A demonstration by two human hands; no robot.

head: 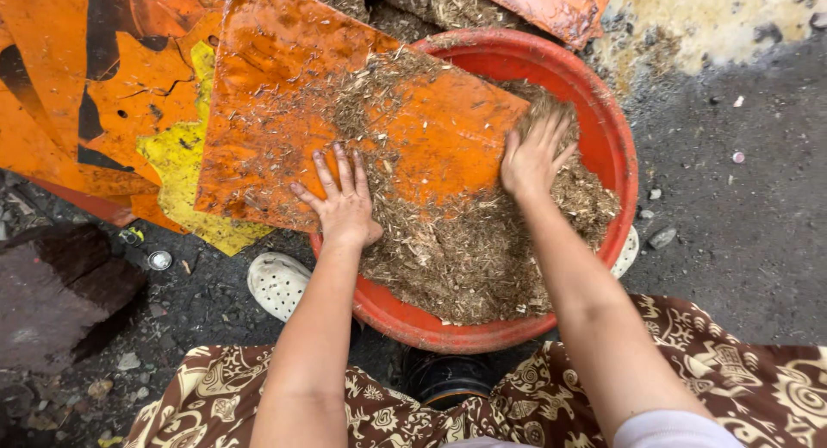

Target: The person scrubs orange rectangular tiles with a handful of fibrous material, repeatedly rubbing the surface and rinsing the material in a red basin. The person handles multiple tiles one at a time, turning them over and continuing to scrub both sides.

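While both arms reach forward over the lap, the scene reads from left to right as follows.

Ground at far left: dark, wet, gritty ground (198,301) with small stones and a round metal cap (160,259) lying on it.

Stacked sheets: orange and yellow sheets (129,112) lie overlapping behind and to the left of the tub.

White clog: a perforated white clog (277,283) sits just left of the tub's near edge, under the left forearm.

Orange board: a flat, scuffed orange board (284,112) slopes from the upper left down into the tub; its long axis runs from upper left to lower right, and its low corner lies between the two hands.

Left hand: the left hand (343,205) lies flat on the board's lower edge, fingers spread and pointing away, palm pressed down, closed around nothing.

Chaff: dry brown fibrous chaff (465,250) covers the board's lower part and heaps in the tub, directly between and ahead of both hands.

Right hand: the right hand (534,159) rests at the board's right-hand corner, fingers extended into the chaff, open, gripping nothing. It is the hand nearer the heap's centre.

Red tub: a round red plastic tub (616,138) holds the heap, set on the ground just beyond the knees.

Patterned cloth: brown and cream patterned cloth (758,388) covers the lap at the bottom.
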